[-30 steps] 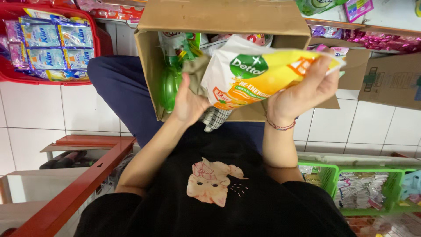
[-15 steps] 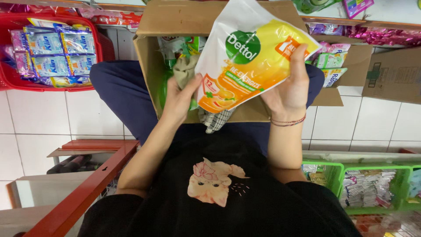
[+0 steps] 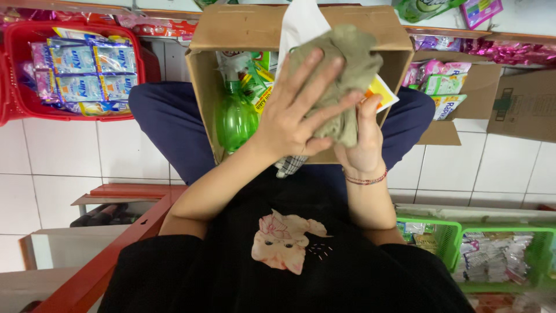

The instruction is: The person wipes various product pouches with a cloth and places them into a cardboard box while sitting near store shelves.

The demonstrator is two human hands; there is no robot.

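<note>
Pressing a soft, crumpled olive-green cloth (image 3: 341,69) with spread left hand (image 3: 295,110) against a glossy white and yellow plastic pouch (image 3: 307,29), gripped from below by right hand (image 3: 362,142). Beneath both, an open brown cardboard box (image 3: 202,87) with green plastic bottle (image 3: 234,119); red basket (image 3: 17,87) far left.

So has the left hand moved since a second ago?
Yes. The left hand has moved right across the cardboard box, from beside the green bottle to press the cloth onto the pouch.
</note>
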